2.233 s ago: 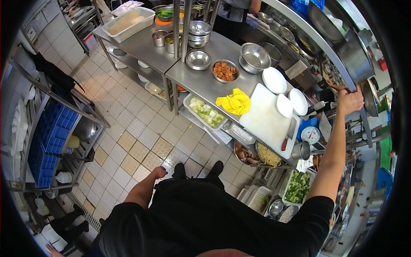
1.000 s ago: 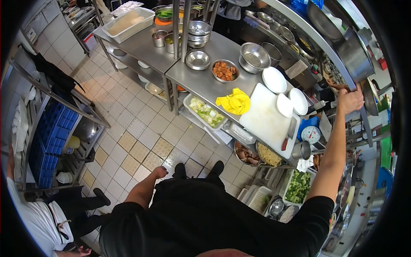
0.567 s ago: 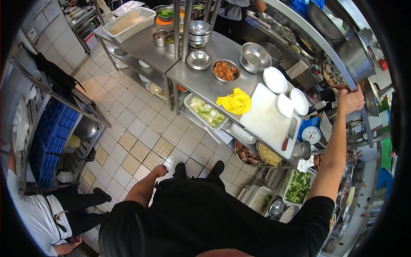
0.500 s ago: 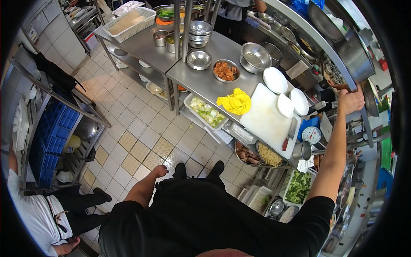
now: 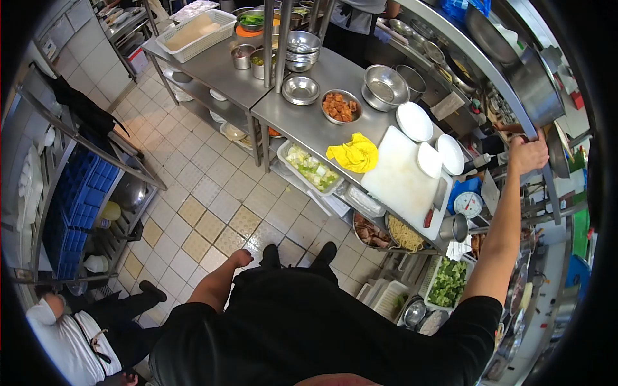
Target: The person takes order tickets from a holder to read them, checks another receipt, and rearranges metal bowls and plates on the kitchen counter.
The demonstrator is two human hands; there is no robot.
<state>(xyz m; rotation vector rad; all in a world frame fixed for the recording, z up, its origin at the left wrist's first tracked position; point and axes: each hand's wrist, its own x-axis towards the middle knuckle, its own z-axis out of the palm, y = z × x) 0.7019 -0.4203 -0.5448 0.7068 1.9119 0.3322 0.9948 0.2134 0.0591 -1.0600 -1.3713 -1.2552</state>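
My right hand [image 5: 529, 153] reaches up at the right, its fingers wrapped round the metal edge of an overhead shelf [image 5: 499, 80]. Pots and pans, including a big steel pot [image 5: 535, 87], stand on that shelf. Beside my body hangs my left hand [image 5: 241, 258], loosely closed over the tiled floor, with nothing visible in it. Below my right arm, a white cutting board [image 5: 396, 168] lies on the steel counter [image 5: 290, 122]. A knife with a red handle [image 5: 429, 217] rests on the board's right side. White plates [image 5: 414, 122] and a yellow cloth [image 5: 354, 153] lie around it.
A bowl of orange-brown cubes [image 5: 341, 107] and steel bowls [image 5: 302, 48] stand farther along the counter. Cut vegetables [image 5: 312, 168], noodles [image 5: 404, 233] and greens [image 5: 449, 282] sit lower down. A person in white [image 5: 71, 344] is at left, near blue crates [image 5: 84, 199]. Another person [image 5: 353, 22] stands behind the counter.
The person at left has drawn an arm down from the rack and shifted toward me. The person behind the counter shows more fully. My hands stay where they were.
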